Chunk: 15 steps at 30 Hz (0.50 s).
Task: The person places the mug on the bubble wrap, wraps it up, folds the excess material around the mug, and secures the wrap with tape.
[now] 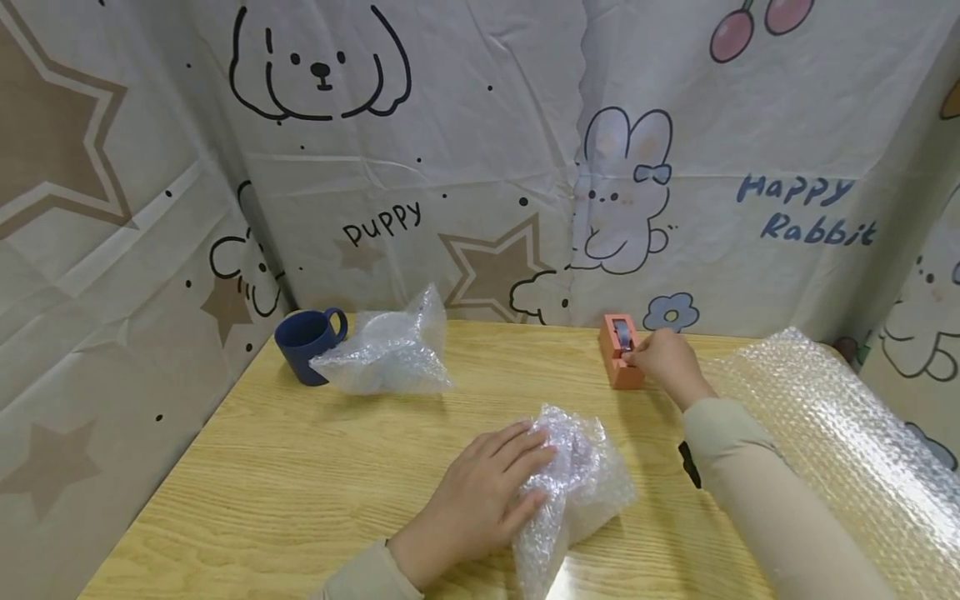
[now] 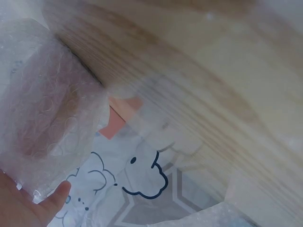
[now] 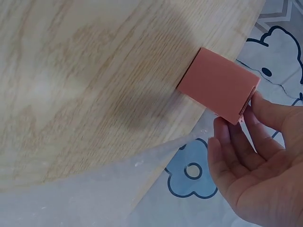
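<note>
Bubble-wrapped bundle (image 1: 588,483) lies on the bench (image 1: 300,467), loose flap (image 1: 540,542) towards us; our left hand (image 1: 476,492) rests on it, our right hand (image 1: 667,364) pinches tape (image 1: 622,336) at the dispenser (image 1: 627,378), its long axis near-to-far

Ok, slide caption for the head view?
Left hand rests on a bubble-wrapped bundle; right hand at an orange tape dispenser.

The person's bare left hand (image 1: 483,496) lies palm down at the bottom centre of the frame, its fingers (image 1: 517,452) fairly straight and slightly parted, aimed toward the upper right; its wrist (image 1: 414,557) emerges from a pale beige cloth sleeve (image 1: 371,577). I see the similarly sleeved right forearm (image 1: 780,500) stretched up from the lower right corner, the bare right hand (image 1: 663,362) right of centre, thumb (image 3: 272,109) and fingertips drawn together.
</note>
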Motion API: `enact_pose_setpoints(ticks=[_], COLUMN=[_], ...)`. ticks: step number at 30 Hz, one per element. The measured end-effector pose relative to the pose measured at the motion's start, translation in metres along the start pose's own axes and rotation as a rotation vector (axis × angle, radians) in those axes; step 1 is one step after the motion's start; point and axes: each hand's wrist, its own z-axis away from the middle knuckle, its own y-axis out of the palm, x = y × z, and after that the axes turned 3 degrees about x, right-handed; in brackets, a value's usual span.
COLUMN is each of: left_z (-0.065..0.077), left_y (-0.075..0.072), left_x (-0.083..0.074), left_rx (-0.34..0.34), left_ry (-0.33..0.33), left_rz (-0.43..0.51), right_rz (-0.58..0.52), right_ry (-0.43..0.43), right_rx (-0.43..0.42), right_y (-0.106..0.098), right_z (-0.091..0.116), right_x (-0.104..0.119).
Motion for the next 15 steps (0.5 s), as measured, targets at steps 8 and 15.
enact_pose_setpoints(ticks=[8, 15], left_z=[0.0002, 0.0001], left_y=[-0.0002, -0.0002], left_x=[0.0003, 0.0004], left_rx=[0.012, 0.003], left_ry=[-0.009, -0.008], left_rz=[0.002, 0.002], right_rz=[0.027, 0.167], right_ry=[-0.021, -0.078], right_rx=[-0.036, -0.078], right_y=[0.003, 0.005], right_z=[0.0003, 0.003], right_x=[-0.0012, 0.0057])
